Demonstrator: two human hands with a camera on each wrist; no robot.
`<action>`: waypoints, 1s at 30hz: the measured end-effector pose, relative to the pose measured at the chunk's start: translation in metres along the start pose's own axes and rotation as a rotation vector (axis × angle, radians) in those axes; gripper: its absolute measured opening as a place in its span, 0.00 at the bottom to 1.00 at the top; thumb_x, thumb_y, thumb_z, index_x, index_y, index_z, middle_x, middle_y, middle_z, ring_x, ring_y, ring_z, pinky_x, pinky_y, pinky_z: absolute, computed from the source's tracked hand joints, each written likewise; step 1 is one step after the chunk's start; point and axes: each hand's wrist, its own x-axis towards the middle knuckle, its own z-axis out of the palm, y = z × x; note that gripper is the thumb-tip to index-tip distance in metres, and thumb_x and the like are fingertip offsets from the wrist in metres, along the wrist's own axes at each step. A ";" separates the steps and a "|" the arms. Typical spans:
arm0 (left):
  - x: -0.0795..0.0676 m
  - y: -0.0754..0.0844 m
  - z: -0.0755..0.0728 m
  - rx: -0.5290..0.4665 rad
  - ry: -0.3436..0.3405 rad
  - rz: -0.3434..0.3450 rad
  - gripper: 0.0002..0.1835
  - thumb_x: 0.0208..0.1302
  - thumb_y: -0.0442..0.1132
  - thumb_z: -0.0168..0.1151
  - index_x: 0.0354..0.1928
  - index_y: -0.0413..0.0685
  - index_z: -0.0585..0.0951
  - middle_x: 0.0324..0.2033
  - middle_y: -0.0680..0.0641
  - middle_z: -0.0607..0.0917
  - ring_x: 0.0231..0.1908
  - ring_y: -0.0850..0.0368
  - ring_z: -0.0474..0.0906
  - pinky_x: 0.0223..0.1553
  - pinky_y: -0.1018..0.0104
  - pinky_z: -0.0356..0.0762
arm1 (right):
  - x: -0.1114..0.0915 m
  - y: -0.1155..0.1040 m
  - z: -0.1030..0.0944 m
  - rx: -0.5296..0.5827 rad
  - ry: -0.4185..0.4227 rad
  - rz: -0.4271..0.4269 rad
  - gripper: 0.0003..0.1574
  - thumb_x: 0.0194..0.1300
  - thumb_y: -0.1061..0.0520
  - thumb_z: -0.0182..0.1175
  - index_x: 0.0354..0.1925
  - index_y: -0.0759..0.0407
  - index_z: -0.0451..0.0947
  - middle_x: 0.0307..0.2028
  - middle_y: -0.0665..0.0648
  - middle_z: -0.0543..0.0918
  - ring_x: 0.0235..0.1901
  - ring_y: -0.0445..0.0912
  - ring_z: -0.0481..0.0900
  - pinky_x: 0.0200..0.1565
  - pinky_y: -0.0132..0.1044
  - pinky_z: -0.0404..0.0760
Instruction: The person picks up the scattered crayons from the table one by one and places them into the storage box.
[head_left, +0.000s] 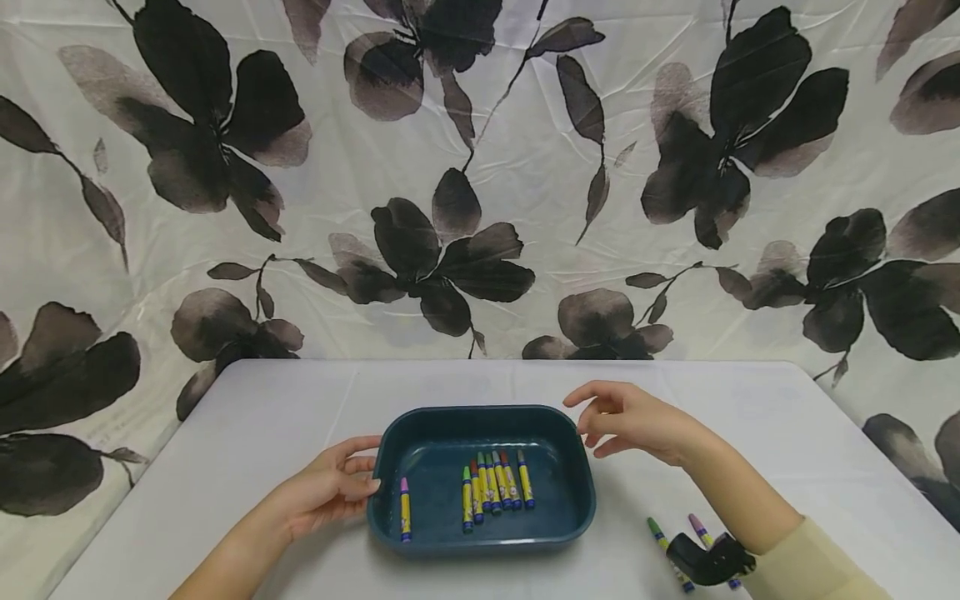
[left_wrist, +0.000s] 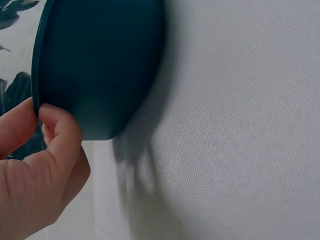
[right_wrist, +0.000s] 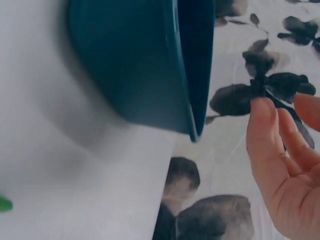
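Observation:
A dark teal rectangular tray [head_left: 480,543] stands on the table. My left hand [head_left: 326,492] pinches its left rim between thumb and fingers; the left wrist view shows the thumb and fingertips on either side of the tray's edge [left_wrist: 36,65]. Inside the tray, several yellow-wrapped crayons [head_left: 495,483] lie side by side right of centre, and a pink-tipped crayon [head_left: 406,510] lies alone near the left wall. By the tray's back right corner hovers my right hand [head_left: 637,421], fingers loosely bent and holding nothing. In the right wrist view, that hand [right_wrist: 282,170] is apart from the rim.
A green crayon [head_left: 657,533] and a purple crayon [head_left: 699,529] lie on the white table [head_left: 300,400] to the tray's right, partly covered by the black wrist camera [head_left: 708,560]. A floral cloth [head_left: 480,208] hangs behind the table's far edge.

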 end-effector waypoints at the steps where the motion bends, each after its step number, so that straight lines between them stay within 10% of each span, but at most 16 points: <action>1: 0.000 0.000 0.000 0.001 0.001 -0.001 0.41 0.58 0.20 0.53 0.69 0.35 0.45 0.47 0.40 0.68 0.38 0.56 0.73 0.38 0.66 0.77 | -0.002 0.000 -0.002 -0.006 0.008 -0.004 0.22 0.64 0.64 0.54 0.55 0.70 0.65 0.33 0.59 0.77 0.34 0.51 0.77 0.39 0.46 0.80; 30: -0.002 0.002 0.002 0.018 0.033 -0.005 0.40 0.58 0.20 0.54 0.69 0.35 0.46 0.46 0.41 0.68 0.38 0.56 0.73 0.39 0.66 0.77 | -0.041 0.021 -0.027 -0.037 0.009 0.088 0.24 0.61 0.64 0.55 0.56 0.69 0.64 0.33 0.60 0.76 0.35 0.54 0.75 0.40 0.47 0.77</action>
